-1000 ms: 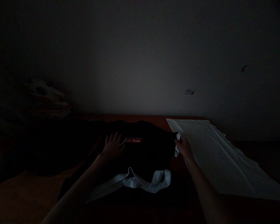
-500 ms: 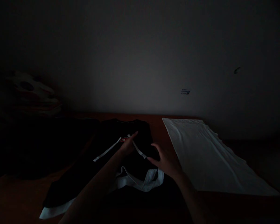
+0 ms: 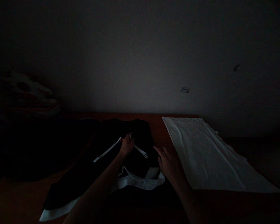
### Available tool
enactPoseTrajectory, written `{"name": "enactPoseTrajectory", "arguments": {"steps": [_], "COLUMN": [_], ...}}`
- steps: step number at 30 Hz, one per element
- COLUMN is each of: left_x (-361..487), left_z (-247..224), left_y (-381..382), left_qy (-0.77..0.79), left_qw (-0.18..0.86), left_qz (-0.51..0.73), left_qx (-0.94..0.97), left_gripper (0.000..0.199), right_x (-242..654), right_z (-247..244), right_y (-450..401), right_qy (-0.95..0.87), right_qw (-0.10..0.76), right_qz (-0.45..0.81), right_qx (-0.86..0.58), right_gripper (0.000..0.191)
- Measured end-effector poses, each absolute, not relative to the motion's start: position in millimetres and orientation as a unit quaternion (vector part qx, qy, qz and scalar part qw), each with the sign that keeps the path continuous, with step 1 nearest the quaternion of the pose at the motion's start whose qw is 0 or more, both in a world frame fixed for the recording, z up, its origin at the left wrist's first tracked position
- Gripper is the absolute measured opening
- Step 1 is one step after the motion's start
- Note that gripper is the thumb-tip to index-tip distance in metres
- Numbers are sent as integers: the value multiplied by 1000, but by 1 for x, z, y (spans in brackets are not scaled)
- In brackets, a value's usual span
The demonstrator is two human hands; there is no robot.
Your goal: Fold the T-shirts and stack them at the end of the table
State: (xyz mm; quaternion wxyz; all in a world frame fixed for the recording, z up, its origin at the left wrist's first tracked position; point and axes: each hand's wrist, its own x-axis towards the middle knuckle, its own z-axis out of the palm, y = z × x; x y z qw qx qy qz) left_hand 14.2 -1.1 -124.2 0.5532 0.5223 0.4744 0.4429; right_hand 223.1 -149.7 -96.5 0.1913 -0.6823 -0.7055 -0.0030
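I'd take this for a room in a home, though it's too dim here to say which one. A plain, pale wall (image 3: pixel 130 62) fills twelve o'clock, with a small printed label (image 3: pixel 185 90) at two. Everyday clothing, a dark top (image 3: pixel 138 126) at six o'clock, and a white cloth (image 3: pixel 212 152) at four lie on a reddish-brown surface (image 3: pixel 158 129).
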Motion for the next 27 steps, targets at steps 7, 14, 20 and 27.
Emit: {"name": "enactPoseTrajectory", "arguments": {"steps": [7,14,20,27], "left_x": [11,19,18,17], "left_z": [-113,-101,-112,-128], "left_y": [-16,-30,-34,-34], "left_qy": [482,371,373,391], "left_qw": [135,107,113,113], "left_qz": [346,241,210,219], "left_qx": [794,890,897,887], "left_gripper": [55,31,45,65], "right_x": [224,222,199,186], "right_z": [-93,-69,-82,-116], "right_y": [-150,-109,-23,11], "right_qy": [-728,-717,-710,-672], "right_qw": [155,209,169,131], "right_qz": [-29,89,95,86], "right_qx": [-667,-659,-677,-724], "right_gripper": [50,39,48,61]}}
